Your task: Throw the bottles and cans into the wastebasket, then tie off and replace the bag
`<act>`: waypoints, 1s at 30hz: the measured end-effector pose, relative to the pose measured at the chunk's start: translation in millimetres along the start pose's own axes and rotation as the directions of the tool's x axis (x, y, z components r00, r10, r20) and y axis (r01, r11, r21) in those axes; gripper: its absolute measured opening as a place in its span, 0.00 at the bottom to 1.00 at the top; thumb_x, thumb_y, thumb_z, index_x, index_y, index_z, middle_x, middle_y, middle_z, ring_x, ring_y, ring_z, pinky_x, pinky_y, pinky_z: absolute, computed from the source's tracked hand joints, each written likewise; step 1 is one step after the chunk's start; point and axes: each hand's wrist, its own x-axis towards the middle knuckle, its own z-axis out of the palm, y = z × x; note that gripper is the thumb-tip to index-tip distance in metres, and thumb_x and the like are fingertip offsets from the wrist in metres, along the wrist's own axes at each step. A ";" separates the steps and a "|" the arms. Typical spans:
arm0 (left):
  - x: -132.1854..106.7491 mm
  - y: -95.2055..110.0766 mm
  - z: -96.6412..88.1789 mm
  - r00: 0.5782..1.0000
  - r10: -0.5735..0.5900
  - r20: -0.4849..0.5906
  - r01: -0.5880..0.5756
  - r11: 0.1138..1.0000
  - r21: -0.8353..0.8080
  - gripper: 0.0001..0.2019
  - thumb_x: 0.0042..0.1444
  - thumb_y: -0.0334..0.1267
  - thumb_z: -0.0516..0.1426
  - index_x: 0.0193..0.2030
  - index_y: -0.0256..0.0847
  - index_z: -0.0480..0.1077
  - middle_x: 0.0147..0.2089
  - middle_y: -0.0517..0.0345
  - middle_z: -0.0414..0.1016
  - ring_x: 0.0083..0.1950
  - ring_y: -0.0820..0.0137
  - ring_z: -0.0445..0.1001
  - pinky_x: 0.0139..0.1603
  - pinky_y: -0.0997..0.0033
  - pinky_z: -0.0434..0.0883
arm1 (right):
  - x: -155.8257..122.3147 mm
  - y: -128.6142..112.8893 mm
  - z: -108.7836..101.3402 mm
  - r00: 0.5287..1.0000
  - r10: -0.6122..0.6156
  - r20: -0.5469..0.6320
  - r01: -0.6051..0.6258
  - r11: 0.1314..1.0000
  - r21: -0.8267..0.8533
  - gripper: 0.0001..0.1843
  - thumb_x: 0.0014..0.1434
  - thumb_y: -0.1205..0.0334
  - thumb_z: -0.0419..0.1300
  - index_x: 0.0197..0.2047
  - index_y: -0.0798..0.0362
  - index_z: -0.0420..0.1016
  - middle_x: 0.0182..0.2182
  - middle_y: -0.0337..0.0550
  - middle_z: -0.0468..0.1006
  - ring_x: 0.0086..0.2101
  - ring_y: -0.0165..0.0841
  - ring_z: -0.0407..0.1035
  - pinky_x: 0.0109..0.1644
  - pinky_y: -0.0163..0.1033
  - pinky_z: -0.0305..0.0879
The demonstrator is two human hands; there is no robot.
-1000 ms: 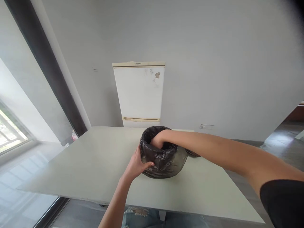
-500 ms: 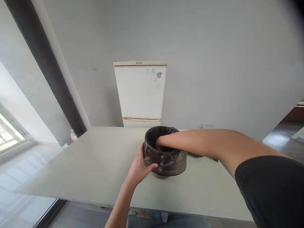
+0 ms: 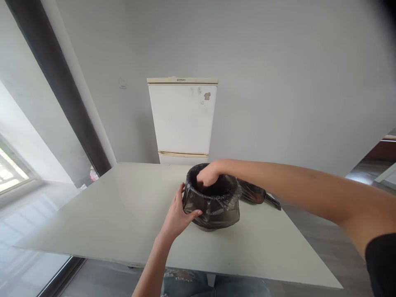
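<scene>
A small trash can lined with a black plastic bag (image 3: 215, 212) stands upright on the pale table (image 3: 123, 214). The liner is folded over its rim and hangs loosely down the outside. On the can's left side, my left hand (image 3: 179, 216) grips the bag-covered wall, thumb across the front and fingers round the side. My right hand (image 3: 209, 175) reaches over the rim into the opening near the left inner wall. Its fingers are hidden inside the can. Just behind and right of the can lies a dark plastic bag with a twisted end (image 3: 255, 193), reddish-brown in part.
A white refrigerator (image 3: 183, 117) stands beyond the table's far edge against the grey wall (image 3: 278, 82). A window (image 3: 12, 167) is at the far left. The table's right edge (image 3: 309, 239) drops to a grey floor.
My right hand has come up and left, so its back shows above the rim. The bag behind the can is more visible. My left hand keeps its grip.
</scene>
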 end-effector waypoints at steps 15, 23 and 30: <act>2.9 14.7 15.9 0.990 0.056 -0.126 -0.061 0.998 -0.030 0.55 0.55 0.55 0.69 0.81 0.51 0.41 0.79 0.43 0.54 0.79 0.46 0.55 0.75 0.44 0.60 | -155.4 81.5 99.8 0.803 0.230 -0.550 0.160 0.805 0.571 0.70 0.49 0.33 0.74 0.81 0.36 0.36 0.79 0.43 0.41 0.76 0.54 0.41 0.77 0.62 0.48; 8.3 8.7 19.0 0.990 0.055 -0.128 -0.053 0.998 0.019 0.51 0.57 0.55 0.68 0.80 0.49 0.47 0.77 0.42 0.59 0.77 0.45 0.58 0.74 0.42 0.61 | -141.0 97.3 154.4 0.787 0.289 -0.546 0.174 0.744 0.645 0.57 0.60 0.38 0.69 0.81 0.40 0.42 0.77 0.47 0.52 0.74 0.51 0.48 0.78 0.62 0.44; 6.4 3.1 12.9 0.992 0.084 -0.099 -0.094 0.991 -0.094 0.52 0.57 0.56 0.68 0.80 0.51 0.44 0.79 0.43 0.53 0.78 0.46 0.55 0.74 0.44 0.61 | -146.1 104.5 161.5 0.778 0.287 -0.559 0.278 0.641 0.715 0.61 0.58 0.33 0.67 0.81 0.37 0.36 0.80 0.41 0.38 0.77 0.47 0.35 0.79 0.58 0.39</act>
